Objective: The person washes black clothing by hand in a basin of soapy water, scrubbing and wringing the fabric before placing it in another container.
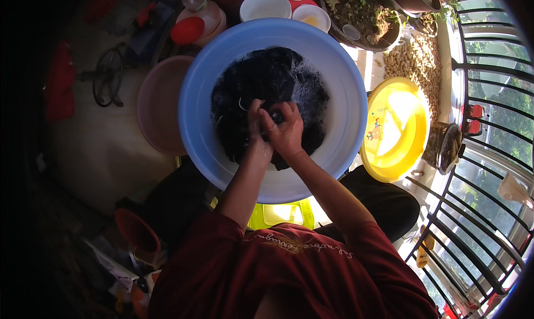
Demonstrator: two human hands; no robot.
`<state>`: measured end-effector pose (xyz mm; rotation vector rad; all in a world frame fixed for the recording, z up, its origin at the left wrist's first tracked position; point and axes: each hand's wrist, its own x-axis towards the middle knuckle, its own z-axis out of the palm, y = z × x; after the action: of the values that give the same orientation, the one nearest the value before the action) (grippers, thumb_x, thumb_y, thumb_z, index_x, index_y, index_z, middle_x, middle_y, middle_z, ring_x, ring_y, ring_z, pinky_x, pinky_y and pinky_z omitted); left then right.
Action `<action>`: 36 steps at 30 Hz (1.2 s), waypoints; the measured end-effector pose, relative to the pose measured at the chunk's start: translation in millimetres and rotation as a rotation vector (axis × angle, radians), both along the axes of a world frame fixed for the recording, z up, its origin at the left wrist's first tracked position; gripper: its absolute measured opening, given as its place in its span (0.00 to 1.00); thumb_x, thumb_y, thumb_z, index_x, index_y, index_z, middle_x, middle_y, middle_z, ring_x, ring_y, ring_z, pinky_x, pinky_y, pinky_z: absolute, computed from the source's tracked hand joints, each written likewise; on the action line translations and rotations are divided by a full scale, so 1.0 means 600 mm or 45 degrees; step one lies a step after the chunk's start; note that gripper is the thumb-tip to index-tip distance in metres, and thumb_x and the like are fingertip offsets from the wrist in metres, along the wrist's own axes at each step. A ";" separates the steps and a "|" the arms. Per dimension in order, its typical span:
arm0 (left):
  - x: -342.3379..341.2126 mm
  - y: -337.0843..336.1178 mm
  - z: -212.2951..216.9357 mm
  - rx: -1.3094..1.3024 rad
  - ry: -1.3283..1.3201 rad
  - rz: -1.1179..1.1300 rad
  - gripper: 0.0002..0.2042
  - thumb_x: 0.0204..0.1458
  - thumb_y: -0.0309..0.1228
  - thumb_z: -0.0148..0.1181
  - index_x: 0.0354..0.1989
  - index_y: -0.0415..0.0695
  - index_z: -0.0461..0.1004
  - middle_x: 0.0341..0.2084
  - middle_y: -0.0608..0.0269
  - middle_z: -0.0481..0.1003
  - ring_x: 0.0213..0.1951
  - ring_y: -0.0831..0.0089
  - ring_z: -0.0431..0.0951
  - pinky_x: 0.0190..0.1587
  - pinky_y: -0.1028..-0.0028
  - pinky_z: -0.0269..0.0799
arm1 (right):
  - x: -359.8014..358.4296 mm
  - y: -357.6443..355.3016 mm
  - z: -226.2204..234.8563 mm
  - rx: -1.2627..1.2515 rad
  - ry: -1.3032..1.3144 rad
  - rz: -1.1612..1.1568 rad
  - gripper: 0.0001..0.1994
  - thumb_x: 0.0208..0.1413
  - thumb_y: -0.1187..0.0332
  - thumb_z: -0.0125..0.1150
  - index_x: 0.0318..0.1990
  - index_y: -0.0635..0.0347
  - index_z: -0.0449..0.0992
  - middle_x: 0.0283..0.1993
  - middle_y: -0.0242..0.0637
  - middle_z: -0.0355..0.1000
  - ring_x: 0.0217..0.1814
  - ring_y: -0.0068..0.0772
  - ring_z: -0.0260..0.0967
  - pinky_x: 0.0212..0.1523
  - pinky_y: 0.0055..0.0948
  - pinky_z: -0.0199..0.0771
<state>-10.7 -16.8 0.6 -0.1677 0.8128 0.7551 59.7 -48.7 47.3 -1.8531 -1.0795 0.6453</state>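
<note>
A large blue basin [191, 119] stands in front of me between my knees. Dark wet cloth [261, 71] fills most of it, with soapy foam along the right side of the water. My left hand [256, 124] and my right hand [290, 131] are close together over the middle of the basin. Both are closed on a bunched part of the cloth, and some of it shows between the right thumb and fingers. A light drawstring or cord seems to lie on the cloth beside my left hand. The garment's kind cannot be made out.
A yellow basin [396, 169] stands to the right, a pinkish basin [158, 105] to the left. White bowls [266, 6] and a planter [364, 19] are beyond the blue basin. Peanut-like pieces [414, 60] are spread near the black railing [495, 69]. A yellow-green plastic thing [281, 214] shows below the basin.
</note>
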 end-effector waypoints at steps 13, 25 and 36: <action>0.021 0.038 -0.166 0.628 1.577 -1.004 0.22 0.44 0.44 0.67 0.36 0.34 0.78 0.34 0.58 0.79 0.38 0.69 0.77 0.42 0.71 0.69 | 0.097 0.018 -0.163 -0.692 -0.467 0.115 0.17 0.55 0.57 0.53 0.47 0.56 0.67 0.47 0.51 0.67 0.47 0.60 0.67 0.43 0.52 0.69; 0.003 -0.010 -0.034 0.240 -0.447 0.049 0.16 0.57 0.44 0.49 0.44 0.45 0.72 0.35 0.65 0.74 0.38 0.73 0.74 0.45 0.72 0.70 | -0.022 -0.029 0.096 0.000 -0.277 0.291 0.16 0.44 0.58 0.68 0.39 0.53 0.76 0.36 0.41 0.67 0.37 0.44 0.71 0.34 0.35 0.72; 0.034 -0.096 0.032 0.394 0.755 -0.345 0.19 0.52 0.39 0.56 0.49 0.40 0.71 0.42 0.61 0.75 0.44 0.69 0.74 0.47 0.68 0.69 | 0.156 -0.031 -0.052 -0.674 0.065 0.184 0.29 0.51 0.41 0.53 0.40 0.63 0.77 0.38 0.51 0.75 0.45 0.50 0.73 0.46 0.40 0.69</action>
<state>9.8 -74.5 20.0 0.4576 1.2341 0.6669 153.5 -67.6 16.4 -2.1968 -1.0855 1.1432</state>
